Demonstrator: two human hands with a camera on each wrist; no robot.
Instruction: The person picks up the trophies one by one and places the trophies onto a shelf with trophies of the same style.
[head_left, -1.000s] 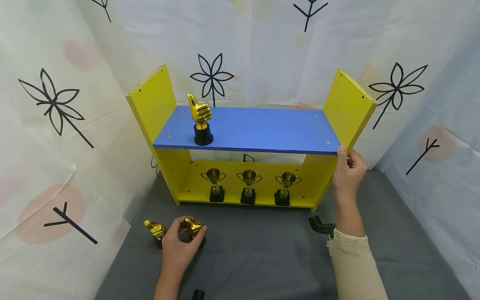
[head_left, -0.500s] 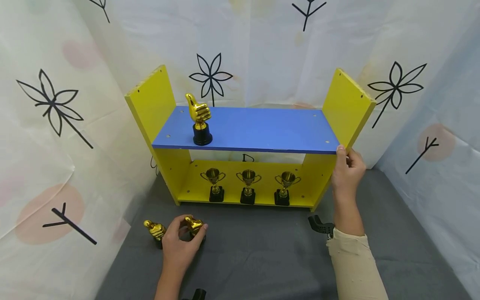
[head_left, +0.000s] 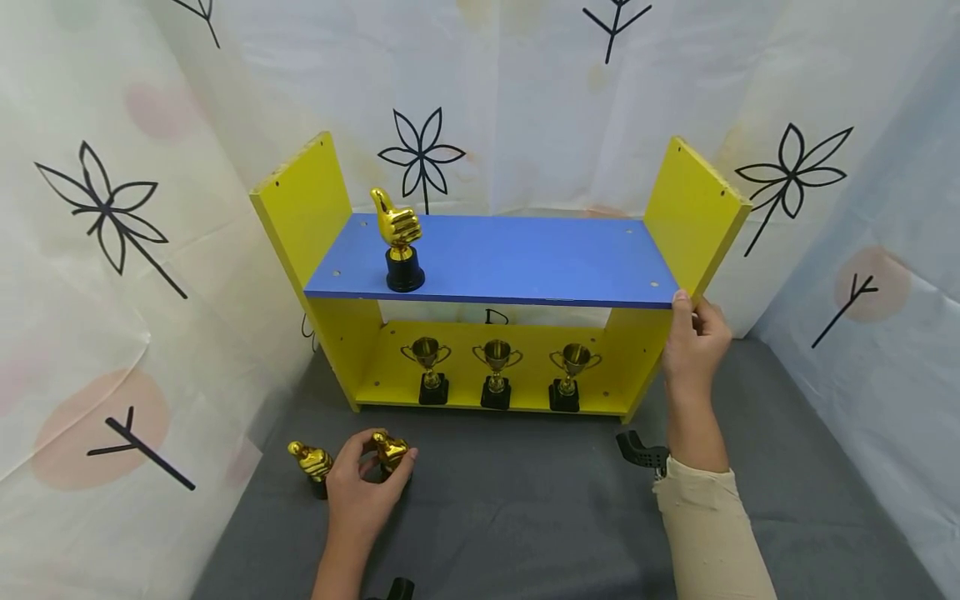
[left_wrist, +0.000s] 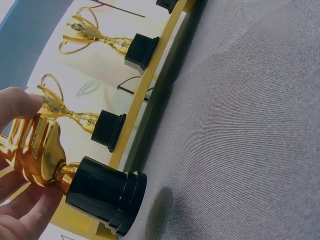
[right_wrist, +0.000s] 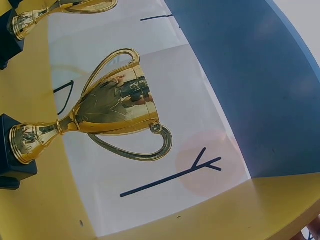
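Observation:
My left hand point(head_left: 362, 496) grips a gold thumbs-up trophy point(left_wrist: 100, 192) by its golden top, thumb on one side and fingers on the other. Its round black base is close over the grey cloth in the left wrist view. Just left of that hand, a second thumbs-up trophy point(head_left: 312, 462) stands on the cloth. My right hand point(head_left: 693, 346) holds the front edge of the yellow-and-blue shelf point(head_left: 525, 258), where the blue board meets the right side panel. A third thumbs-up trophy point(head_left: 401, 242) stands upright on the left part of the blue board.
On the shelf's yellow lower level stand three gold cup trophies, the left cup point(head_left: 430, 371), the middle cup point(head_left: 497, 375) and the right cup point(right_wrist: 117, 102). Grey cloth point(head_left: 525, 508) covers the surface in front. A white patterned curtain point(head_left: 525, 100) hangs behind and at both sides.
My left hand and the thumbs-up trophy in it have shifted very slightly to the right. The right hand keeps its hold on the shelf.

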